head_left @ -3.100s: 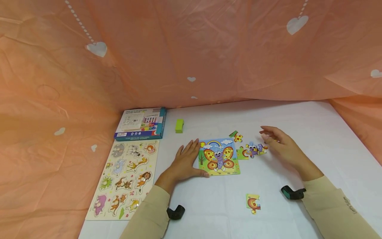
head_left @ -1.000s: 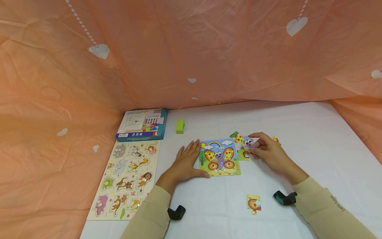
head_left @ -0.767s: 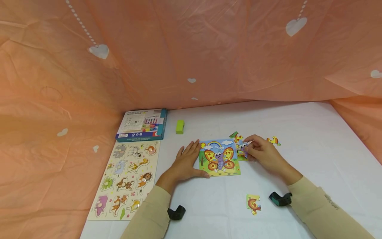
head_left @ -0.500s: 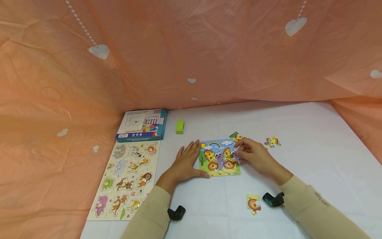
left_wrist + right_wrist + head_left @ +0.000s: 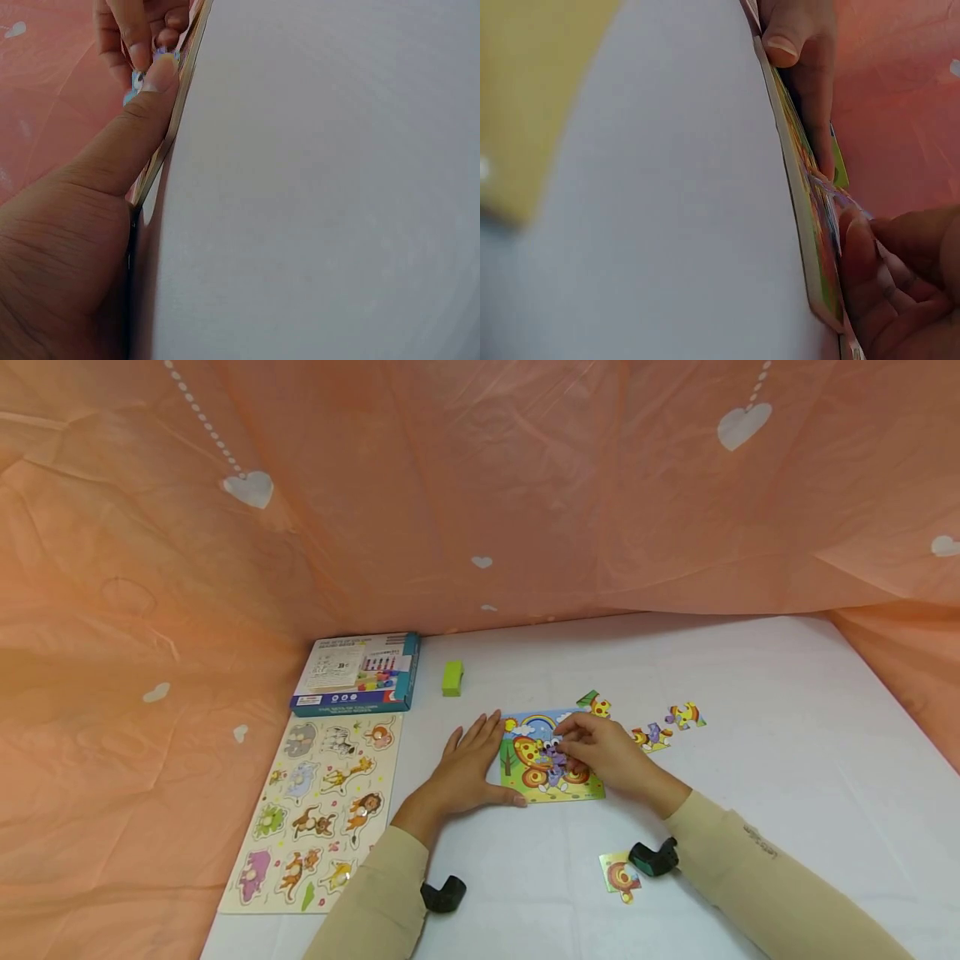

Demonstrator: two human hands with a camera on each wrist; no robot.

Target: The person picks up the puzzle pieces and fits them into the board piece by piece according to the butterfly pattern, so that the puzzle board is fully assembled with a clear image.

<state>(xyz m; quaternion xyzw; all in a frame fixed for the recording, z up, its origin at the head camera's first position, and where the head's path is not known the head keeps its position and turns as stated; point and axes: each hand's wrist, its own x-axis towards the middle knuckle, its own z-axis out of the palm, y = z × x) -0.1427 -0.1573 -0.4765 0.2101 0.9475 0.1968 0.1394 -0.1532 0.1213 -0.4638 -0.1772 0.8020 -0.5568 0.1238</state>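
Observation:
My left hand [image 5: 461, 772] lies with straight, spread fingers along the left side of a butterfly picture puzzle board [image 5: 573, 791], its thumb on the near edge. Over the middle of the board, my right hand [image 5: 611, 758] pinches a jigsaw piece [image 5: 551, 748] showing the butterfly's purple face. The right wrist view shows this piece [image 5: 841, 196] tilted between thumb and fingertips, close to the board's surface. A green-cornered piece right of the board is hidden under my right hand. Other loose pieces include a spotted-wing one [image 5: 597, 703] at the board's far right corner and a purple one [image 5: 651, 737].
Another jigsaw piece [image 5: 685, 716] lies farther right, and one [image 5: 619, 875] near the front touches the right wrist camera [image 5: 655, 858]. On the left are an animal peg board [image 5: 281, 885] and a flat box [image 5: 352, 670]. A green block [image 5: 452, 678] stands behind the puzzle.
My right hand has picked up the face piece from the right and carried it left over the board. The near loose piece has shifted left beside the wrist camera. My left hand stays put.

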